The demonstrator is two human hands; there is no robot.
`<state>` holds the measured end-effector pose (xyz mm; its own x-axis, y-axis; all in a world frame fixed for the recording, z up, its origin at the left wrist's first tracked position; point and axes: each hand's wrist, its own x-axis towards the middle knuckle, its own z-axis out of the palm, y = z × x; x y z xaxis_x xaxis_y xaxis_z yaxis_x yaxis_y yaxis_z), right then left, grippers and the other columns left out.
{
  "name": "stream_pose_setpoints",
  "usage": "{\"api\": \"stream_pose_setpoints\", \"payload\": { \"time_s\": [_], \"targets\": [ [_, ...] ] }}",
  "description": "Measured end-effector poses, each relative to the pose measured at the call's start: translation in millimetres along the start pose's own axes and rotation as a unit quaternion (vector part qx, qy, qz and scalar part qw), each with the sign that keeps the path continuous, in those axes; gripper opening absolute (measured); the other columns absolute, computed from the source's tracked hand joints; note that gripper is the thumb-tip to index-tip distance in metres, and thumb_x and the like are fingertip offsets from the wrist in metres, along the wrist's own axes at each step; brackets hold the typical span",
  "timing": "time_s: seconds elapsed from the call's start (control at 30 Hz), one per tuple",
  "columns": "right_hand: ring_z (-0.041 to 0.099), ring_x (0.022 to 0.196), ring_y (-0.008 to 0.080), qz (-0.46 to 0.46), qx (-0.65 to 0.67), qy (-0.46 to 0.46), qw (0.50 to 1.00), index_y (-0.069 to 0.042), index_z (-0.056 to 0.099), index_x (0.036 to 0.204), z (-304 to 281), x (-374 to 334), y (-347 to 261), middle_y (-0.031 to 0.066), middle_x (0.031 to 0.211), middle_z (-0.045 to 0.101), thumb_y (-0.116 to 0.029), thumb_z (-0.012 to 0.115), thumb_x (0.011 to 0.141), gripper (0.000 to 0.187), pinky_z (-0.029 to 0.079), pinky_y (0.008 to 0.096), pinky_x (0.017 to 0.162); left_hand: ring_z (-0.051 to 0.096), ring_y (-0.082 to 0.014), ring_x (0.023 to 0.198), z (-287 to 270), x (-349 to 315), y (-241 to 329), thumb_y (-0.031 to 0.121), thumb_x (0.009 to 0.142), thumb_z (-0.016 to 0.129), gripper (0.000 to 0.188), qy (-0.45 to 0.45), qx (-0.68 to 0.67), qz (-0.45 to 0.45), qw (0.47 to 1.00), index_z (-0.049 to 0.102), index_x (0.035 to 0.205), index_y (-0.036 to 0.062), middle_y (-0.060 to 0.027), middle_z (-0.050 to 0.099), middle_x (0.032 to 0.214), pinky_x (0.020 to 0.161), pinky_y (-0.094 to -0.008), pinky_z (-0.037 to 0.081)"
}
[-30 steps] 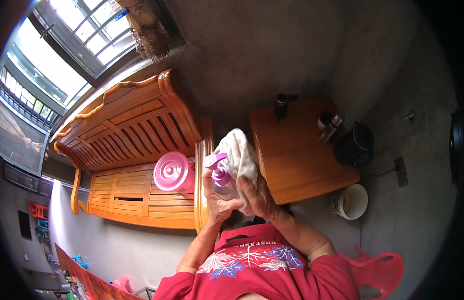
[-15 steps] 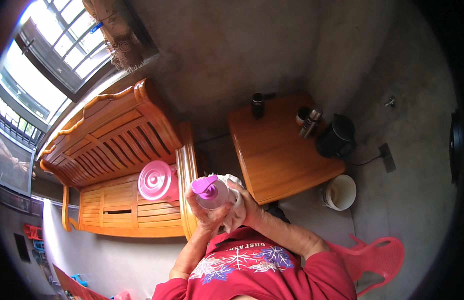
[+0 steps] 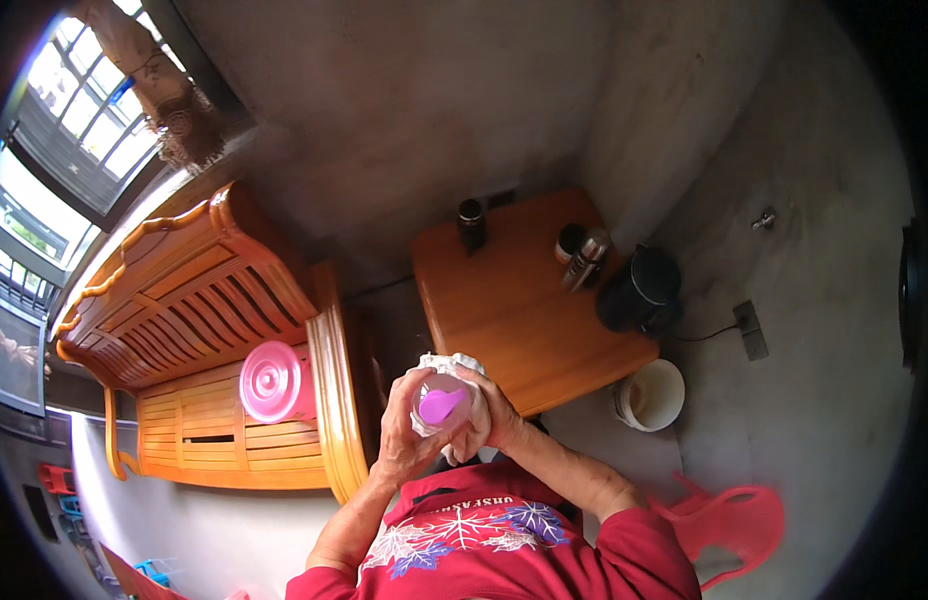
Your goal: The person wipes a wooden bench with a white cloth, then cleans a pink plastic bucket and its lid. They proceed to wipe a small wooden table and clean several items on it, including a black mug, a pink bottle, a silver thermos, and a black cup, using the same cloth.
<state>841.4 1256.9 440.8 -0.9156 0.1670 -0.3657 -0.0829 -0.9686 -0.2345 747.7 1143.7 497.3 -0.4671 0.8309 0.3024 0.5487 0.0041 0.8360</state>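
Observation:
Between my hands, in front of my chest, is a translucent pump bottle with a purple pump head. Its top faces up toward me, and the lower part is hidden. My left hand is closed round the bottle's left side, thumb across the near side. On the other side my right hand is closed on a white cloth, pressing it to the bottle. The cloth wraps round the bottle's far side and bunches below it.
A wooden bench at left carries a pink lidded bucket. Ahead, a wooden table holds a black flask, a steel thermos, a cup and a black kettle. A white bucket and red chair stand right.
The bottle has been turned and tipped, so the pump nozzle, which pointed left, now points right. Both hands stay on it. The furniture has shifted left in the view.

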Motion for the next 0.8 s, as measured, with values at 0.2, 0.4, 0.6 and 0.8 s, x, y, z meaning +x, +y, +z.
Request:
{"api": "stream_pose_setpoints", "payload": {
  "time_s": [0.2,0.4,0.6,0.8],
  "targets": [
    [0.053,0.100,0.0201,0.016,0.066,-0.008,0.998,-0.010,0.053,0.112,-53.8,2.2,-62.4,0.0063,0.108,0.057,-0.047,0.041,0.091,0.044,0.044,0.0358,0.088,0.050,-0.0198,0.108,80.8,43.0,-34.0,0.009,0.063,0.083,0.072,0.004,-0.116,-0.059,0.991,0.044,0.124,0.0044,-0.0088,0.046,0.117,0.089,-0.0296,0.044],
    [0.056,0.093,0.0192,-0.065,0.135,-0.349,0.925,-0.013,0.053,0.110,-138.9,26.3,-95.6,0.0054,0.102,0.057,-0.045,0.038,0.093,0.039,0.048,0.0321,0.077,0.044,-0.0305,0.113,160.6,86.1,-75.4,0.012,0.063,0.082,0.075,0.082,-0.082,-0.066,0.991,0.040,0.126,0.0073,-0.0152,0.044,0.119,0.094,-0.0386,0.039],
    [0.060,0.086,0.0162,-0.106,-0.104,0.226,0.963,-0.006,0.056,0.109,-113.3,-7.0,-157.2,0.0050,0.098,0.060,-0.021,0.056,0.089,0.026,0.050,0.0308,0.075,0.043,-0.0304,0.114,210.4,124.1,-125.5,0.019,0.062,0.083,0.077,0.072,-0.179,-0.134,0.972,0.042,0.126,0.0081,-0.0138,0.045,0.120,0.094,-0.0387,0.038],
    [0.058,0.101,0.0191,-0.011,-0.197,0.228,0.953,0.000,0.052,0.122,-137.5,-54.8,-193.3,0.0091,0.113,0.059,-0.022,0.062,0.084,0.045,0.047,0.0320,0.087,0.044,-0.0354,0.111,265.1,149.6,-195.0,0.012,0.070,0.073,0.068,0.128,-0.050,-0.166,0.976,0.039,0.129,0.0097,-0.0127,0.049,0.119,0.092,-0.0416,0.040]
  ]
}}
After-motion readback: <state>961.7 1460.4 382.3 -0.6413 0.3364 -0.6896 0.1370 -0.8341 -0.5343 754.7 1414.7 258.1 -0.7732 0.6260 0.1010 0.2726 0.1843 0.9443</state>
